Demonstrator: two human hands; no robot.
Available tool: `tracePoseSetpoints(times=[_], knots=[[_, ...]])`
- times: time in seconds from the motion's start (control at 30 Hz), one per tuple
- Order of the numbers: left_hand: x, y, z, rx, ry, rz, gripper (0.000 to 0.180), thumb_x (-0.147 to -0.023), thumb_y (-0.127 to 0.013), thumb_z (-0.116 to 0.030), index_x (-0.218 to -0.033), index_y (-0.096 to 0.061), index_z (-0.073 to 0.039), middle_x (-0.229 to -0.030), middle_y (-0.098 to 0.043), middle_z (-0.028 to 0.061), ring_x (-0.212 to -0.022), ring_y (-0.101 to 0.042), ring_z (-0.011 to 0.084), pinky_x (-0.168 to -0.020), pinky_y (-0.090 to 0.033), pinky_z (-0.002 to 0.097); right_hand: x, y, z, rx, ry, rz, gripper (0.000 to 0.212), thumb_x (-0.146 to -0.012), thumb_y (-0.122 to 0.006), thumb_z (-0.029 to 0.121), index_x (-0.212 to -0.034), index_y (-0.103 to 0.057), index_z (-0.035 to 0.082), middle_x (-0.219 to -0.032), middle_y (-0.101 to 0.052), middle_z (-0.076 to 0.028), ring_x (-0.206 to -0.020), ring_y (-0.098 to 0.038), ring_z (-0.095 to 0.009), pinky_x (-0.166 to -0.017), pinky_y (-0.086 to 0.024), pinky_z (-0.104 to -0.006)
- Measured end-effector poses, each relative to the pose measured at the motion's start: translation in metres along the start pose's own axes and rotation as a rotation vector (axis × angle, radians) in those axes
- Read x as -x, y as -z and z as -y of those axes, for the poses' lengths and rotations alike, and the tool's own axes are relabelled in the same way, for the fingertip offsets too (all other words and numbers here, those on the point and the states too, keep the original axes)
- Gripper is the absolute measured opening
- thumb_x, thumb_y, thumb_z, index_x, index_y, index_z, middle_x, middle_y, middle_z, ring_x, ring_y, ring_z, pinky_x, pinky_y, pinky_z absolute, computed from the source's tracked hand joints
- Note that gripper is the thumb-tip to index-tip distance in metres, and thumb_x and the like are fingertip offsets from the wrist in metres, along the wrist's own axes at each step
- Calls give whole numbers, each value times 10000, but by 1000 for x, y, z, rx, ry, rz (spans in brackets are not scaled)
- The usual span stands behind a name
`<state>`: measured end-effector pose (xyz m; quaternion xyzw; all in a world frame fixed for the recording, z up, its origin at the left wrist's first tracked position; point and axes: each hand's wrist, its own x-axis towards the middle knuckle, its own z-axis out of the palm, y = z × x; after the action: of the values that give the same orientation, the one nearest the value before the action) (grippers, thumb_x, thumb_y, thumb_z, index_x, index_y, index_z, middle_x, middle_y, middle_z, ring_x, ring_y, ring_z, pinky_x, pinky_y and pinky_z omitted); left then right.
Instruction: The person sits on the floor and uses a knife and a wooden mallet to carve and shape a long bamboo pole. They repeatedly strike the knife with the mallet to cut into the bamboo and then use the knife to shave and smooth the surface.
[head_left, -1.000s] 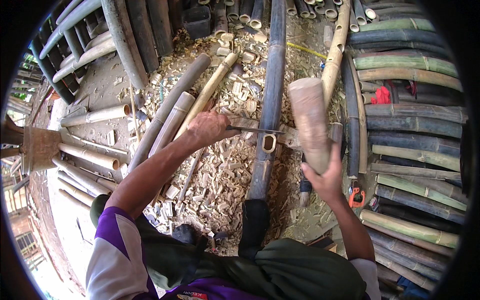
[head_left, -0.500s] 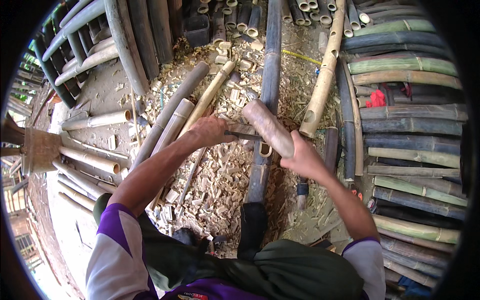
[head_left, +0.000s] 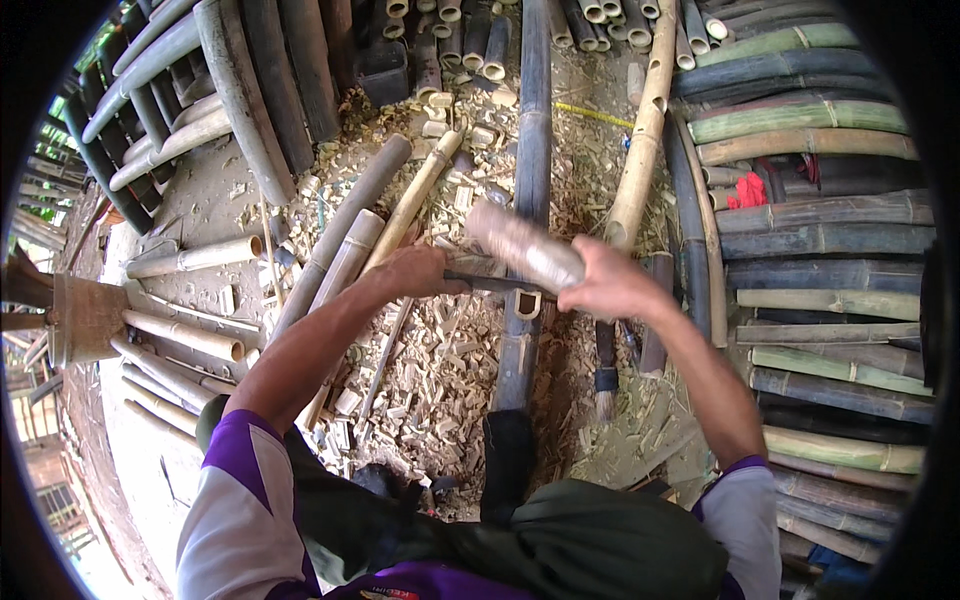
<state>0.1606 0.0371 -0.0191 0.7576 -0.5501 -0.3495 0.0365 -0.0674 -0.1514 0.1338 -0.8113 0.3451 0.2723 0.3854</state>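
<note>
A dark bamboo pole (head_left: 517, 360) runs lengthwise in front of me, with a squarish pale-edged hole (head_left: 527, 304) cut in its upper side. My left hand (head_left: 415, 272) is closed round the handle of a chisel (head_left: 492, 284), whose dark blade lies across the pole at the far edge of the hole. My right hand (head_left: 617, 280) grips the near end of a thick wooden mallet (head_left: 525, 246), blurred by motion. It is held slanting over the pole, just beyond the chisel. My foot in dark footwear (head_left: 508, 465) rests at the pole's near end.
Pale wood chips (head_left: 430, 370) cover the ground. Bamboo poles (head_left: 350, 235) lie to the left, and a pale pole with holes (head_left: 640, 175) lies to the right. A brush (head_left: 606, 385) is beside the worked pole. Stacked bamboo (head_left: 820, 245) fills the right side.
The mallet has shifted slightly left and lies at a flatter slant. My left hand and the chisel have stayed nearly in place at the hole, while the whole view has shifted a little.
</note>
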Motion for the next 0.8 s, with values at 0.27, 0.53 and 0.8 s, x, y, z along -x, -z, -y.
tracePoseSetpoints(times=[0.27, 0.53, 0.8], knots=[[-14, -8, 8, 6, -11, 100, 663, -893, -706, -697, -903, -781, -39, -759, -700, 173, -736, -712, 350, -766, -576, 481, -17, -88, -51, -137, 358, -510, 888, -868, -782, 332, -1425, -322, -183, -1168, -656, -346, -927, -747, -353, -796, -645, -436], [30, -13, -12, -186, -13, -47, 584, -987, -584, -658, -920, -709, -92, -742, -709, 136, -639, -707, 283, -614, -558, 474, 16, -42, -59, -746, 361, -249, 961, -774, -835, 232, -1526, -313, -60, -1334, -589, -259, -1145, -655, -332, -1001, -535, -431], [40, -15, -16, -142, 1, -148, 549, -1015, -545, -639, -970, -669, -105, -840, -727, 121, -649, -702, 289, -552, -546, 478, 47, -30, -82, -865, 101, -161, 698, -812, -800, 192, -1408, -502, -15, -1046, -663, -70, -906, -647, -157, -798, -545, -322]])
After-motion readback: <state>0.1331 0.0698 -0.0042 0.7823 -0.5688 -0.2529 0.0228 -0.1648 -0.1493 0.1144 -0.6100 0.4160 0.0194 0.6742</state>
